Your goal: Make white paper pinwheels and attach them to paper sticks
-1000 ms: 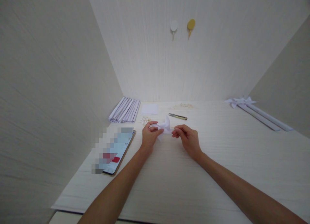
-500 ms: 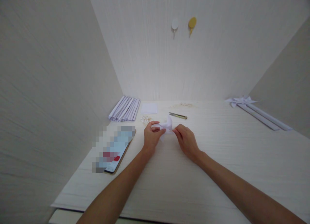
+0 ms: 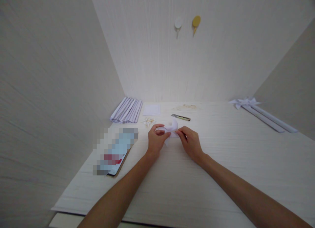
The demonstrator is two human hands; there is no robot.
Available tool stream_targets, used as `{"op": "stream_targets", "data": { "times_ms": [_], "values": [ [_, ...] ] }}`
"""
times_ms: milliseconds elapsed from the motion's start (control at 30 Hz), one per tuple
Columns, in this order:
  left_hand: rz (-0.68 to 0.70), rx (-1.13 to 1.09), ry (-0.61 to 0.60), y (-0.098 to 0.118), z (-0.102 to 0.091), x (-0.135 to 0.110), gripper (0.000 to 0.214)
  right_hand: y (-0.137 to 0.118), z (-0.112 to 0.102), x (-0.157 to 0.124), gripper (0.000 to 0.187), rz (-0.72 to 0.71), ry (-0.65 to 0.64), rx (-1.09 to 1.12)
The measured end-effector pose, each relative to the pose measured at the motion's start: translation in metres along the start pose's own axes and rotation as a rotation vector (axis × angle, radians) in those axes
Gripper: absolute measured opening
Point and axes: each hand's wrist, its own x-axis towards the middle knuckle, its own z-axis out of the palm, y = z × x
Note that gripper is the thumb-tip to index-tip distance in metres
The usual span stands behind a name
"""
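Between my hands is a sheet of white paper (image 3: 173, 126) with its upper flap curled over, just above the table. My left hand (image 3: 157, 139) grips the paper's left part, thumb in front and fingers behind. With thumb and forefinger pinched, my right hand (image 3: 189, 141) holds the right edge of the same paper. Beyond the hands lies a pair of thread snips (image 3: 181, 117), blades toward the left. A small pile of white and yellowish bits (image 3: 149, 121) sits behind my left hand, near a flat square of white paper (image 3: 152, 109).
Rolled white paper tubes (image 3: 126, 110) lie bundled at the back left. A phone (image 3: 118, 152), partly blurred, rests on the left. At right, a folded paper pinwheel shape (image 3: 246, 103) lies by two long paper sticks (image 3: 268, 119). Walls enclose the table (image 3: 221, 195); two hooks (image 3: 196, 21) hang behind.
Both hands have shifted slightly to the right in view. The paper's flap, standing up before, now curls over toward my right hand.
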Motion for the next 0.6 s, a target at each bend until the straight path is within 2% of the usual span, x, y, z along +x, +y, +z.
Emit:
{"op": "stream_targets", "data": {
  "times_ms": [367, 600],
  "values": [
    [0.011, 0.031, 0.006, 0.0001, -0.0001, -0.0005, 0.037, 0.0015, 0.0019, -0.0004, 0.023, -0.041, -0.005, -0.060],
    [0.050, 0.077, 0.035, 0.0010, 0.0006, -0.0017, 0.038, 0.0000, 0.0036, -0.0039, 0.026, -0.125, -0.015, -0.212]
  ]
}}
